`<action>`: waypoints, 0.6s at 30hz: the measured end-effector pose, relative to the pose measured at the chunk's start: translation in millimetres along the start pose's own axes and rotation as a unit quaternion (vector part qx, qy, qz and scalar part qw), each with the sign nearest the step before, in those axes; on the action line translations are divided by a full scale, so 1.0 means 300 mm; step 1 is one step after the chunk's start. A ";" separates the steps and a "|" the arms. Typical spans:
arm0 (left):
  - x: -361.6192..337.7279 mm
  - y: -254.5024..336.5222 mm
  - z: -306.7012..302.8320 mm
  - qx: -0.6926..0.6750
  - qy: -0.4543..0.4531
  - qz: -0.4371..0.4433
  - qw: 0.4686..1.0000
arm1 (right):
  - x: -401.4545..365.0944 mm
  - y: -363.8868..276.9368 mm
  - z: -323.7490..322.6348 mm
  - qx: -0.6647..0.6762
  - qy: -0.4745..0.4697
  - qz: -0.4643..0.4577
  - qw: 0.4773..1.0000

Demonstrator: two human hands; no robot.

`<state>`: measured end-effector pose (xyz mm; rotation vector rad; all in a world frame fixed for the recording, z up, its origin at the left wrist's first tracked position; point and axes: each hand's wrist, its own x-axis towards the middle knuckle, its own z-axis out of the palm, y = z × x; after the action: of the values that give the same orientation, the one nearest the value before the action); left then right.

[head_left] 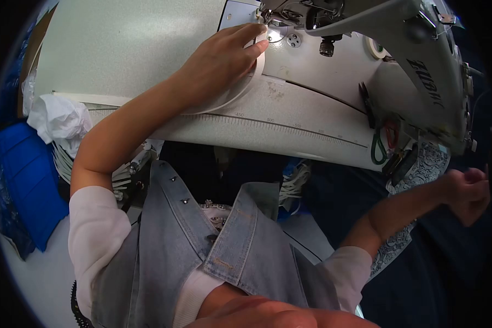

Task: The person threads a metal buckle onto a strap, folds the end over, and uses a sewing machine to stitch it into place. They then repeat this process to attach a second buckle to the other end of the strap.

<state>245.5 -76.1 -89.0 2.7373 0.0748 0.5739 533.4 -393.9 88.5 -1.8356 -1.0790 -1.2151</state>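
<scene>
My left hand (pixel 224 63) lies on the bed of a white sewing machine (pixel 366 27), its thumb and fingertips pressed onto a narrow white strip (pixel 250 87) close by the needle and presser foot. From the fingers the strip curves back under my wrist toward the table's front edge. Out at the far right, beyond the table, my right hand (pixel 469 195) is raised with its fingers curled closed. Whatever may be inside those fingers is hidden near the dark image edge.
Black snips (pixel 368 104) and green-handled scissors (pixel 378 147) lie at the machine's right. A crumpled white cloth (pixel 60 120) rests on the left corner above a blue bin (pixel 30 180). Patterned lace fabric (pixel 426 164) hangs at the right. A printed ruler (pixel 270 120) runs along the front edge.
</scene>
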 end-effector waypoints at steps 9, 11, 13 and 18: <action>-0.007 -0.001 -0.021 0.000 -0.040 -0.004 0.999 | 0.059 1.090 -0.052 0.119 -0.169 0.510 0.835; -0.004 -0.003 -0.010 -0.001 -0.043 -0.008 0.999 | -0.085 1.000 -0.097 0.155 -0.100 0.477 0.859; -0.004 -0.002 -0.005 -0.009 -0.038 -0.008 0.999 | -0.238 0.856 -0.122 0.189 -0.042 0.430 0.882; -0.009 0.000 -0.002 -0.013 -0.038 -0.020 0.999 | -0.363 0.607 -0.108 0.213 0.006 0.449 0.868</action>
<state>242.7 -76.2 -89.4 2.7228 0.1030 0.4549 660.8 -529.0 -19.1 -1.6371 -0.3193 -0.3832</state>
